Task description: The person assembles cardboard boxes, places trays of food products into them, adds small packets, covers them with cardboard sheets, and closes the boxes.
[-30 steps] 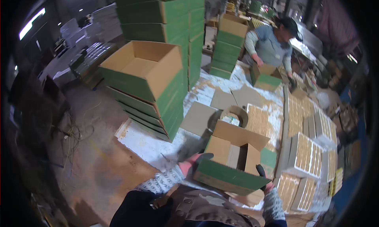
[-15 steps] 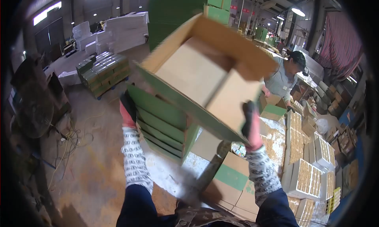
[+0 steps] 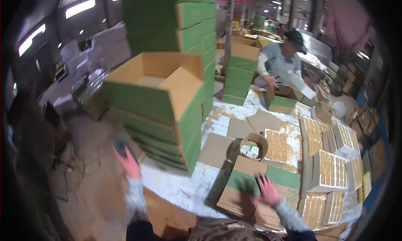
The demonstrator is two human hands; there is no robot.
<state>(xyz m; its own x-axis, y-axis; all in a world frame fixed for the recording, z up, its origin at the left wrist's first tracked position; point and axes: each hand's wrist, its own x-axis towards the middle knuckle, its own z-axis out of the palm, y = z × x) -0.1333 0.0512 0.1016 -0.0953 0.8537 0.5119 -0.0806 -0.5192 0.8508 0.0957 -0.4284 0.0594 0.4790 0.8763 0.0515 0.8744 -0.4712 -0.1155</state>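
An open green and brown box (image 3: pixel 155 90) tops a short stack of green boxes (image 3: pixel 167 149) left of centre. To the left of that stack my left hand (image 3: pixel 127 159), in a pink and dark glove, is raised with fingers apart and holds nothing. Over flattened green and brown cartons (image 3: pixel 238 184) on the white table (image 3: pixel 184 188), my right hand (image 3: pixel 268 190) has its fingers spread and is empty; whether it touches the cardboard I cannot tell. Just beyond the cartons stands a round tub (image 3: pixel 254 146) with small colourful items inside.
Across the table a co-worker (image 3: pixel 280 60) in a dark cap handles a white piece above an open green box (image 3: pixel 281 100). Tall green box stacks (image 3: pixel 197 35) rise behind. White-edged trays with tan contents (image 3: pixel 331 169) line the right side. Flat cardboard (image 3: pixel 215 149) lies mid-table.
The open box went from the near table up to the left and now sits on the stack. Both my hands have let go of it. The co-worker now holds a white piece.
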